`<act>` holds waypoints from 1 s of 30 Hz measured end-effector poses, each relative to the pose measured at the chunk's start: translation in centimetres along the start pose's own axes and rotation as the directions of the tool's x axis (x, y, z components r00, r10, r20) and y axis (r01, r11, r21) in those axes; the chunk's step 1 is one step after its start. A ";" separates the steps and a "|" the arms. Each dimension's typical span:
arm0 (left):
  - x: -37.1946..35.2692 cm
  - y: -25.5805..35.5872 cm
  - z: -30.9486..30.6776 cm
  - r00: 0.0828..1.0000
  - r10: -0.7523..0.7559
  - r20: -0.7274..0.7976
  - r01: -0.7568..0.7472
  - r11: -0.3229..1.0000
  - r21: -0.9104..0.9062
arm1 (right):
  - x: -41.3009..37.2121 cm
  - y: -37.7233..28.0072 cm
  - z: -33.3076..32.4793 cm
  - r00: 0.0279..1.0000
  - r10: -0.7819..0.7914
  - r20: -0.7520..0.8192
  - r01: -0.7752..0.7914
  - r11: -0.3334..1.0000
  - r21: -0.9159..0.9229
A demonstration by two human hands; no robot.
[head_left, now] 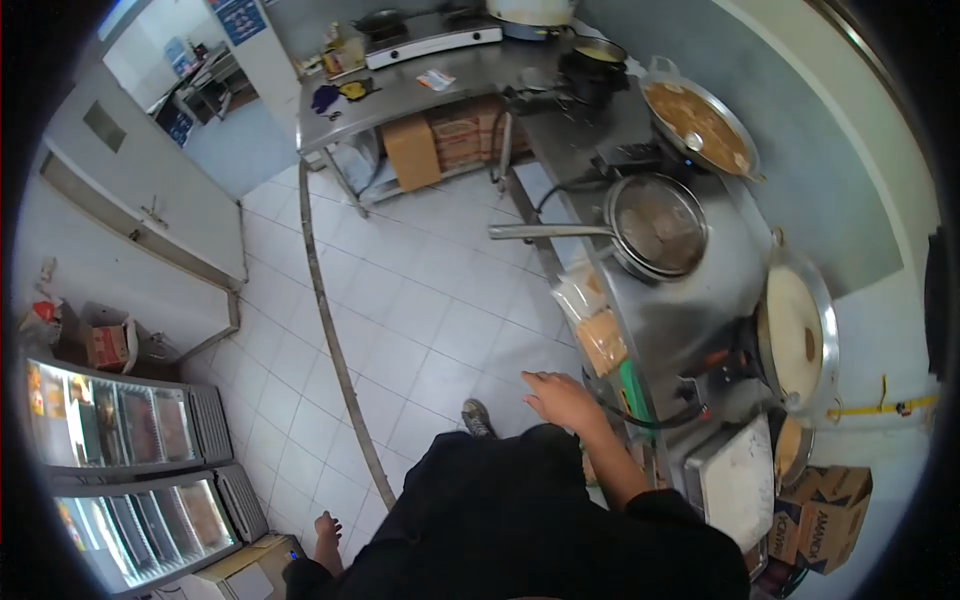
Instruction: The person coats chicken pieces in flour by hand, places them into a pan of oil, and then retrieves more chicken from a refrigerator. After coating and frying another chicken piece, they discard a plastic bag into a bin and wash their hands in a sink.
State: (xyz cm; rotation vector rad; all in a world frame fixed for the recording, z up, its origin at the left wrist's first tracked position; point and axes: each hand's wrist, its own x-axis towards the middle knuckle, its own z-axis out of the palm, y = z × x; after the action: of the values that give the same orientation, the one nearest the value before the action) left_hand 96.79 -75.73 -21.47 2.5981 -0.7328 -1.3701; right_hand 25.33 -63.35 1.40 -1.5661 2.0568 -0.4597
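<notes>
My right hand (560,398) reaches out over the floor beside the steel counter (650,320), its fingers apart and nothing in them. It is nearest to the packets (601,340) and a green item (633,392) at the counter's side. Lower left, my left hand (327,527) hangs over the tiled floor with its fingers loosely spread and holds nothing. A long-handled strainer (660,226) rests on a pan on the counter. Behind it is a wide pan of brown food in liquid (697,125); nearer me stands a large pan of pale batter (793,335).
A white-dusted tray (735,485) and cardboard boxes (828,520) are at the lower right. Lit display fridges (150,425) line the left side. A steel table (340,105) with a gas stove (435,43) stands ahead. A dark strip (322,290) crosses the floor.
</notes>
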 end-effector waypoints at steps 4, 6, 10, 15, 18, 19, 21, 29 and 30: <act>0.2 4.2 7.1 0.987 0.095 0.126 -0.070 0.980 -0.189 | 8.4 -4.0 -1.9 0.972 -0.224 0.077 0.227 0.973 -0.031; -3.5 10.2 12.3 0.940 0.195 0.280 -0.142 0.970 -0.197 | 12.1 -5.2 -2.5 0.956 -0.285 0.074 0.285 0.958 0.002; -4.9 22.9 23.7 0.632 0.609 0.480 -0.624 0.767 -0.152 | 19.7 -6.6 -3.6 0.941 -0.325 0.092 0.318 0.944 0.085; -16.5 47.1 25.6 0.202 0.750 0.629 -0.967 0.253 0.009 | 29.6 -8.6 -6.9 0.939 -0.343 0.006 0.335 0.919 0.208; -18.5 58.1 26.5 0.133 0.830 0.542 -0.982 0.186 -0.044 | 36.9 -8.9 -9.7 0.956 -0.290 -0.040 0.286 0.895 0.343; -19.5 61.6 26.4 0.190 0.861 0.471 -0.960 0.264 -0.095 | 39.3 -9.1 -10.7 0.975 -0.222 -0.017 0.207 0.877 0.433; -20.0 68.8 26.6 0.105 0.907 0.407 -0.979 0.167 -0.119 | 45.1 -9.8 -13.8 0.973 -0.227 -0.029 0.222 0.904 0.365; -21.8 87.1 24.7 0.036 0.950 0.310 -0.980 0.094 -0.173 | 75.3 -11.6 -17.0 0.922 -0.375 -0.092 0.385 0.875 0.293; -19.9 87.7 24.6 0.047 0.948 0.314 -0.977 0.109 -0.185 | 78.7 -12.4 -16.2 0.932 -0.360 -0.040 0.354 0.882 0.311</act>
State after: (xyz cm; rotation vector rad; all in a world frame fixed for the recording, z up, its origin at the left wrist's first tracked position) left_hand 35.83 -140.38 6.77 1.0220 -2.0896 -1.1729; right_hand 9.57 -142.99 6.33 -1.7388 1.5789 -0.8582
